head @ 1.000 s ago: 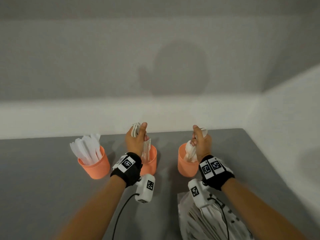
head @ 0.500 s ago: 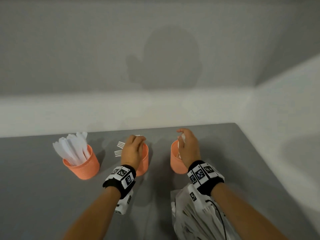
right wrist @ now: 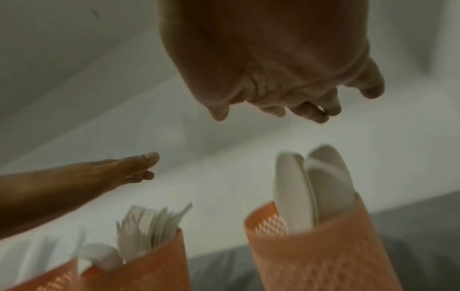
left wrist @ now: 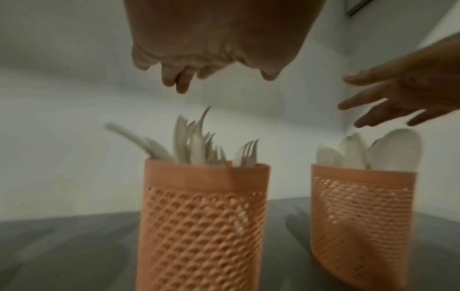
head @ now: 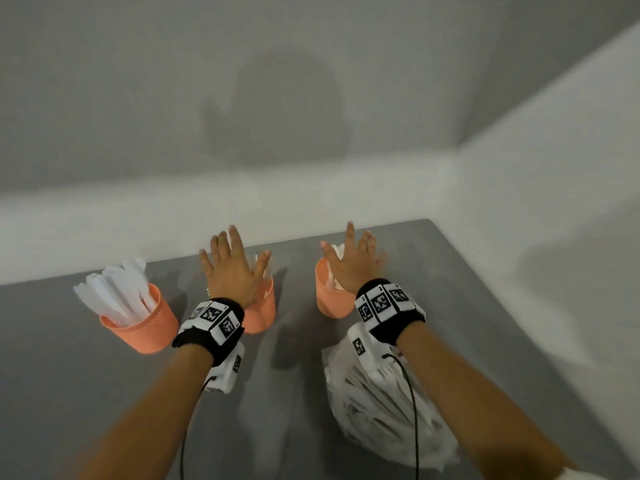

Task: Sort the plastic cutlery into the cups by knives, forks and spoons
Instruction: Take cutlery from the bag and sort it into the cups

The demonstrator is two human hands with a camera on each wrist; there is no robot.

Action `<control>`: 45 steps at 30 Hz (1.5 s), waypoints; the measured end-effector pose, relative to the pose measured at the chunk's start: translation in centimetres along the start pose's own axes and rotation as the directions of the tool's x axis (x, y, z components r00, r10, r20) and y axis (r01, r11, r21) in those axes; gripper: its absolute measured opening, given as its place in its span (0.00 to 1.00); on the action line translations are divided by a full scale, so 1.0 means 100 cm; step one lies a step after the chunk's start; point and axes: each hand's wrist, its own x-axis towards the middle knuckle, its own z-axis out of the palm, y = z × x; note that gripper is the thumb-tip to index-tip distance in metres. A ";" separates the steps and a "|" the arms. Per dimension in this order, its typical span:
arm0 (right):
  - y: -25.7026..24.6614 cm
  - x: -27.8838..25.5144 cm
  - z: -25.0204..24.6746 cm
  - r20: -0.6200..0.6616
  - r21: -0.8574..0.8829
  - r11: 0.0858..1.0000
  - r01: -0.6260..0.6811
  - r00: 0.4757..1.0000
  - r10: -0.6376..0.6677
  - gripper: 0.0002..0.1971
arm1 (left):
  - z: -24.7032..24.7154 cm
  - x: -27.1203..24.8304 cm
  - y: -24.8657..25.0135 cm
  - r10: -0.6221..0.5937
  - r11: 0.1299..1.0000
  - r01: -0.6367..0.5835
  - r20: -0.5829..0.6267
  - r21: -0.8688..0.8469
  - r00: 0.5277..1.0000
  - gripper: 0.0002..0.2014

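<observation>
Three orange mesh cups stand in a row on the grey table [head: 485,323]. The left cup [head: 145,323] holds white knives [head: 114,289]. The middle cup [head: 261,311] [left wrist: 201,226] holds white forks [left wrist: 196,145] [right wrist: 147,226]. The right cup [head: 329,292] [right wrist: 321,246] holds white spoons [right wrist: 308,187] [left wrist: 395,149]. My left hand [head: 232,268] hovers above the middle cup, fingers spread, holding nothing. My right hand [head: 353,265] hovers above the right cup, fingers spread, also empty.
A crumpled white plastic bag [head: 381,410] lies on the table near me, under my right forearm. White walls close the table at the back and on the right. Bare grey tabletop lies left of the bag.
Both hands let go of the fork and spoon they held over the cups, then rose with fingers spread wide. The cutlery now stands in the cups.
</observation>
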 end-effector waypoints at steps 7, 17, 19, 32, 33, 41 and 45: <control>0.001 -0.071 -0.048 0.038 0.291 0.934 0.209 0.973 -0.230 0.16 | -0.008 -0.067 0.047 0.294 0.758 -0.282 -0.078 -0.588 0.953 0.13; 0.100 -0.169 0.034 0.335 -0.432 0.902 0.021 0.932 0.139 0.21 | 0.065 -0.156 0.053 0.269 0.955 -0.123 0.618 -0.268 0.739 0.27; 0.109 -0.163 0.046 0.283 -0.410 0.912 -0.017 0.948 0.144 0.29 | 0.062 -0.159 0.056 0.276 0.956 -0.132 0.648 -0.262 0.709 0.31; 0.093 -0.141 0.042 0.386 -0.112 0.992 0.066 0.923 -0.018 0.24 | 0.021 -0.150 0.044 0.274 0.928 -0.058 0.569 -0.368 0.776 0.26; 0.093 -0.140 0.043 0.377 -0.086 0.995 0.052 0.926 -0.016 0.22 | 0.021 -0.150 0.045 0.268 0.926 -0.051 0.560 -0.373 0.784 0.26; 0.104 -0.139 0.059 0.330 -0.230 0.973 -0.004 0.941 0.081 0.41 | 0.024 -0.150 0.056 0.232 0.927 -0.014 0.546 -0.374 0.805 0.24; 0.112 -0.133 0.064 0.330 -0.224 0.970 -0.098 0.928 0.170 0.30 | 0.026 -0.153 0.052 0.215 0.933 -0.001 0.556 -0.360 0.803 0.23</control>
